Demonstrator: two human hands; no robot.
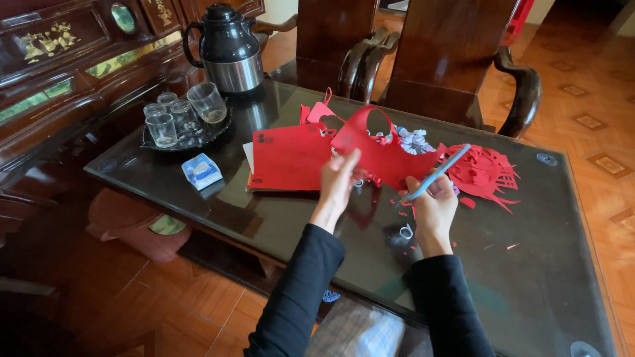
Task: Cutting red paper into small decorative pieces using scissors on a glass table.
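My left hand (338,180) pinches a cut sheet of red paper (383,149) and holds it up above the glass table (542,264). The sheet has a curved loop cut out at its top. My right hand (433,208) grips a light blue craft knife (438,173), its blade end pointing up to the right, close to the paper's lower edge. Both arms wear black sleeves. A finished red paper cutting (486,173) lies flat just right of the knife.
A stack of red paper sheets (288,157) lies left of my hands. A tray with several glasses (182,122), a black and steel flask (228,49) and a small blue-white packet (202,170) occupy the table's left. Red scraps litter the glass. Wooden chairs (456,53) stand behind.
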